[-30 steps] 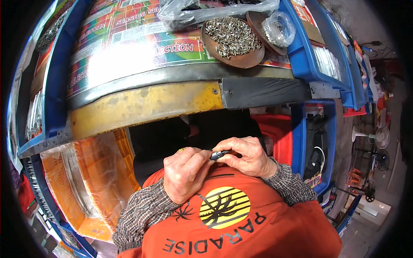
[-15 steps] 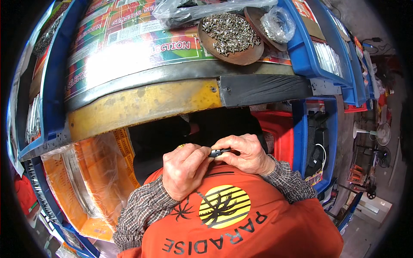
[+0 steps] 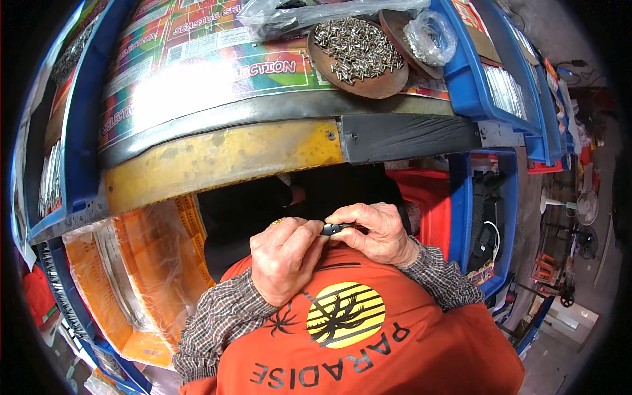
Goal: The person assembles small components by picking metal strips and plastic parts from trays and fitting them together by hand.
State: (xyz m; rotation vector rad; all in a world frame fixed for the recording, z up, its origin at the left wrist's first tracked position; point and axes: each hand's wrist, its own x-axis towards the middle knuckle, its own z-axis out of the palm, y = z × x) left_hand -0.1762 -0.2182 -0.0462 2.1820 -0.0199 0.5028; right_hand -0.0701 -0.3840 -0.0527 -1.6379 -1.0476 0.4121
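Close to my body, below the table edge, both hands meet around a small black part (image 3: pixel 331 229) with tiny holes or dots on its face. My left hand (image 3: pixel 282 258) pinches its left end between thumb and fingers. A bit of yellow shows at the left fingers. The right end is pinched by my right hand (image 3: pixel 374 234), whose thumb and forefinger hide much of it. Its exact kind cannot be made out. On the table beyond lies a brown round dish (image 3: pixel 376 87) heaped with small silvery metal pins (image 3: pixel 354 49).
A second brown dish (image 3: pixel 395 25) with a clear plastic bag (image 3: pixel 429 38) stands beside the first. Blue bins (image 3: pixel 471 85) flank the table. The yellow and black table edge (image 3: pixel 224 153) runs in front of me. Orange crates (image 3: pixel 155 263) are at lower left, a blue crate (image 3: pixel 510 217) at right.
The black part has turned slightly between my fingers. Both hands keep their pinch on it and have hardly moved.
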